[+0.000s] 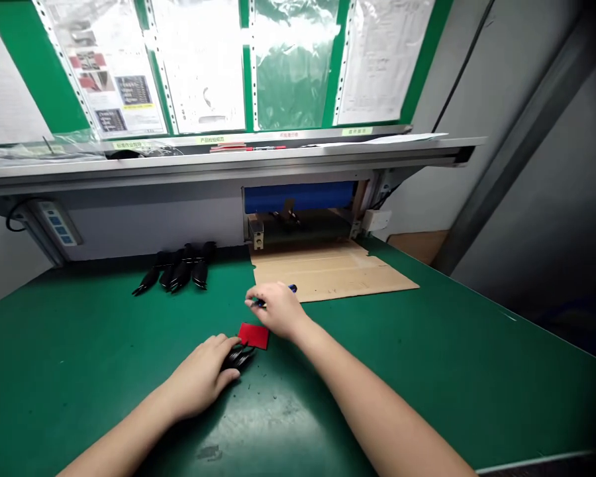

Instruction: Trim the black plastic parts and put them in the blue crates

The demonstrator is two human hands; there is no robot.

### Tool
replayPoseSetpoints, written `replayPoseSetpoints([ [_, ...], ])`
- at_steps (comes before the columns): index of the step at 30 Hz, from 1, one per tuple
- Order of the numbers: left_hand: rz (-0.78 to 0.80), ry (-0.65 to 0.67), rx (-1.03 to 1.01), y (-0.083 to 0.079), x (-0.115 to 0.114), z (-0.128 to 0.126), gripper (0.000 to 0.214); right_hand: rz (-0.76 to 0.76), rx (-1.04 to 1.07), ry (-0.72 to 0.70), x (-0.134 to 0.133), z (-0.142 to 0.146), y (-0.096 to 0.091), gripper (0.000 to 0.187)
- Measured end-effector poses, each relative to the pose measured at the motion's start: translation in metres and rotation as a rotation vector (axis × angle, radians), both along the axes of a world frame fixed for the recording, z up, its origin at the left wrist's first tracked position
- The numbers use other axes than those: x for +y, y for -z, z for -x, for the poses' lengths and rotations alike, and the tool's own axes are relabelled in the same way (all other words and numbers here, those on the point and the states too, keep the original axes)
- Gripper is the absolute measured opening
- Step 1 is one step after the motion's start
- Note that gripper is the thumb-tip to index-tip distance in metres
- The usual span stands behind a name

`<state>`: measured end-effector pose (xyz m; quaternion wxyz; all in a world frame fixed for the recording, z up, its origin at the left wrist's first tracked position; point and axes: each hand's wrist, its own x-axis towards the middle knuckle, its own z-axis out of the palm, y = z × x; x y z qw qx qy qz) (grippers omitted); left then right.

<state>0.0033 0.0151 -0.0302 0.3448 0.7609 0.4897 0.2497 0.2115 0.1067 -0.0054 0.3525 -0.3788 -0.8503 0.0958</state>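
Observation:
My left hand [206, 374] is closed around a glossy black piece [237, 358] on the green mat, its thumb on the near side and its fingers on the far side. Just beyond the fingertips lies a small flat red rectangle [254, 336], partly next to the black piece. Above and right of it, my right hand [278, 308] pinches a slim pen-like tool [293, 288] with a dark blue end. Most of that tool is hidden by the fingers, so its exact kind does not show. Tiny dark crumbs are scattered by the left thumb.
Several glossy black parts [181, 268] lie at the back left. A cardboard sheet [338, 271] runs out from an opening under a blue roller-like cover [300, 197]. A metal shelf [179, 169] crosses above the green worktop [402, 371]. A power strip [59, 222] hangs at left.

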Motion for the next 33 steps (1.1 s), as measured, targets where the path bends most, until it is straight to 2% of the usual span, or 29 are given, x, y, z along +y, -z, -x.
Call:
replayPoseSetpoints([
  [3,0.204,-0.085,-0.318,-0.003,0.010,0.005,0.041,-0.004,0.060,0.047,0.002,0.001,0.026,0.020],
  [5,0.329,-0.168,-0.561,-0.001,0.018,0.005,0.045,0.011,0.092,0.061,-0.002,-0.001,0.034,0.027],
  [8,0.381,-0.297,-0.798,0.007,0.024,-0.001,0.043,0.034,0.093,0.003,-0.012,0.003,0.034,0.027],
  [11,0.431,-0.408,-1.109,0.011,0.021,-0.003,0.035,0.046,0.015,-0.093,-0.025,0.015,0.030,0.059],
  [14,0.483,-0.409,-1.382,0.010,0.013,-0.001,0.033,0.070,-0.041,-0.098,-0.037,0.028,0.030,0.069],
  [17,0.500,-0.307,-1.413,0.009,0.006,0.004,0.035,0.101,-0.044,-0.064,-0.043,0.034,0.031,0.071],
  [20,0.447,-0.251,-1.385,0.008,0.002,0.007,0.038,0.111,-0.051,-0.049,-0.043,0.033,0.029,0.075],
  [26,0.352,-0.198,-1.350,0.006,0.004,0.009,0.036,0.084,-0.095,-0.034,-0.040,0.029,0.022,0.084],
  [33,0.345,-0.173,-1.328,0.007,0.006,0.012,0.034,0.012,-0.152,0.061,-0.040,0.032,0.026,0.088],
])
